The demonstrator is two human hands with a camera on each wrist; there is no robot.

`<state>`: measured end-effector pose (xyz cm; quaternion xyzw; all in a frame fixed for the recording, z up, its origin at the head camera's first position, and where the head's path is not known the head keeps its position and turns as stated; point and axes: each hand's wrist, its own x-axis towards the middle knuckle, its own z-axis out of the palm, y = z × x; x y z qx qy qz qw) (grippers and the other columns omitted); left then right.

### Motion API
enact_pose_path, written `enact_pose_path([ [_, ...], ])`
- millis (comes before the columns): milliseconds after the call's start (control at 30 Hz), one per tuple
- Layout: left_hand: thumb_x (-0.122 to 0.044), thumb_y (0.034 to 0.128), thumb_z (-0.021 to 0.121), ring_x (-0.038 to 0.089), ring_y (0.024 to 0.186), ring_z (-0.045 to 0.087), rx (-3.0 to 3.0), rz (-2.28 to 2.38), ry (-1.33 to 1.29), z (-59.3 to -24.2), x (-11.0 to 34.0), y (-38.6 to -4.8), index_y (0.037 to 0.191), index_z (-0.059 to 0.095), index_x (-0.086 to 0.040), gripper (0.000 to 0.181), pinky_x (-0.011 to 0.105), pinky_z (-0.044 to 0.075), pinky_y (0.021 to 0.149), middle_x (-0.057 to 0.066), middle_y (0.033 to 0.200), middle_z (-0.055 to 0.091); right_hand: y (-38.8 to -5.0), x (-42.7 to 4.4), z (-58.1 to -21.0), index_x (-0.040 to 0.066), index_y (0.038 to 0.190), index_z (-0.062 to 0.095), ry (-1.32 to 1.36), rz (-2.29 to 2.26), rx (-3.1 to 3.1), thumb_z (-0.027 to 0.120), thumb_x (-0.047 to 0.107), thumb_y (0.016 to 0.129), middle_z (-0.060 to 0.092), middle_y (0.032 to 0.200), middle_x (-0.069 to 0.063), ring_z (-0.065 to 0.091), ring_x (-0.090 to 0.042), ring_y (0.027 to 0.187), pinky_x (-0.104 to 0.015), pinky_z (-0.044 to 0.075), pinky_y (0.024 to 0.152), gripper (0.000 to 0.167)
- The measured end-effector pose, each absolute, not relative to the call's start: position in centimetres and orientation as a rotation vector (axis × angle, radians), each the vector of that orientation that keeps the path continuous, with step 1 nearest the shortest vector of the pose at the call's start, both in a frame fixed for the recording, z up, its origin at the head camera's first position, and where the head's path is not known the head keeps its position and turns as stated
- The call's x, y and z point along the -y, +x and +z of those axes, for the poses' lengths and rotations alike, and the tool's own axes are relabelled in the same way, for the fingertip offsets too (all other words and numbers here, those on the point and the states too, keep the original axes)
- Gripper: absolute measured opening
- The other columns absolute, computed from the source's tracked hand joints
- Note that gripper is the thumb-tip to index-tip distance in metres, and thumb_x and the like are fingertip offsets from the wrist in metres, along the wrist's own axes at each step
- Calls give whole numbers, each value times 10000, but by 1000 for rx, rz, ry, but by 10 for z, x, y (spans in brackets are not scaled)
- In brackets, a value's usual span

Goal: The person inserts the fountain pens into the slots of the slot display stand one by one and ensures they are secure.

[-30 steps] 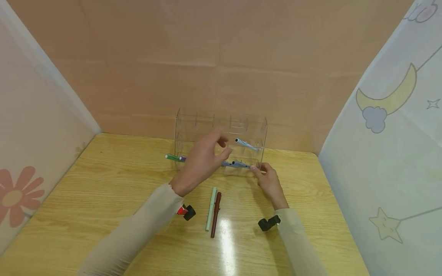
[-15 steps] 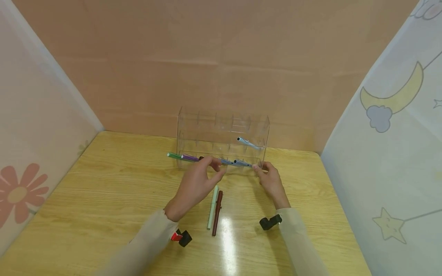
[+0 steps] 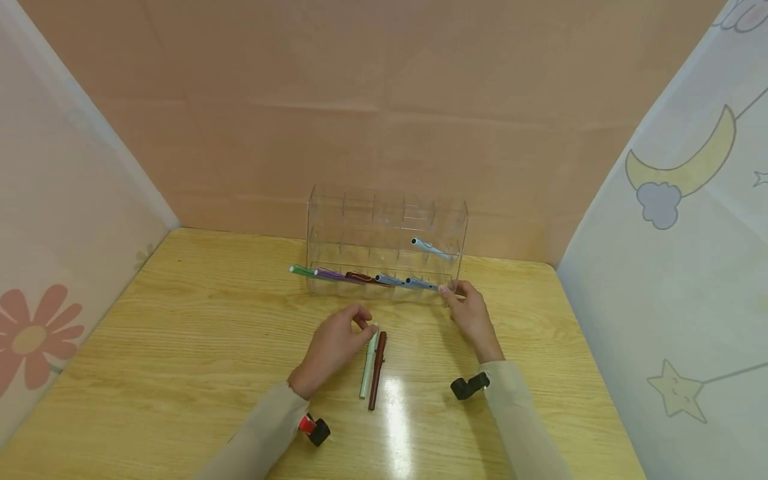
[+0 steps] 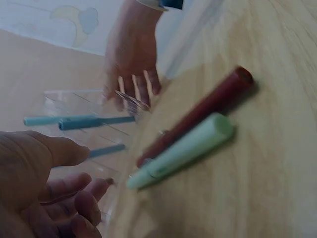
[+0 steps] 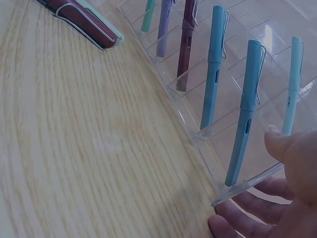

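A clear acrylic pen rack stands at the back of the table. My right hand grips its lower right corner, thumb in front and fingers beneath or behind in the right wrist view. A mint-green pen and a dark red pen lie side by side in front of the rack. My left hand hovers beside the mint pen's far end, fingers loosely bent; the left wrist view shows a gap between them. Along the bottom tier rest a green pen, a purple pen, another dark red pen and two blue pens.
One light blue pen sits in the middle tier at the right. A plain tan backdrop rises behind the rack. Printed side panels border the wooden table.
My left hand has come back from in front of the rack, down toward the mint-green pen, uncovering the dark red pen in the bottom tier. My right hand has kept its grip on the rack.
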<state>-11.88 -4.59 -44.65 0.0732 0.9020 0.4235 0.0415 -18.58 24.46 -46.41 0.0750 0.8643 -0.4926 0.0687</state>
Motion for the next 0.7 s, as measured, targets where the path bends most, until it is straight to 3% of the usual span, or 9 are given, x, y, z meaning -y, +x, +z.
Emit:
enact_pose_path([
  [267,-294,1009,739,142,815,685,-2735,1185,199,-472,46,-128,1163,710,-106,244,357,548,697,22,982,768,-186,-245,-464,21,1523,485,224,-1483,-2610,546,509,1099,549,1545,-211,588,-416,1400,-418,601,954,649],
  [367,-311,1005,745,133,800,680,-2739,1140,202,-477,44,-130,1187,712,-101,280,351,549,696,15,966,771,-186,-245,-464,30,1522,486,233,-1482,-2608,544,512,1099,555,1538,-202,591,-405,1390,-421,600,957,644],
  [567,-318,998,748,97,649,586,-2764,1062,273,-480,40,-134,1244,720,-71,349,278,454,567,3,847,752,-186,-245,-465,40,1477,512,244,-1484,-2601,551,517,1095,571,1515,-203,606,-395,1361,-400,599,929,613],
  [700,-294,997,748,99,656,571,-2767,1014,300,-478,38,-135,1230,718,-76,320,274,443,569,-9,857,719,-186,-244,-464,38,1473,505,248,-1490,-2589,546,497,1102,547,1536,-200,599,-404,1384,-428,600,946,591],
])
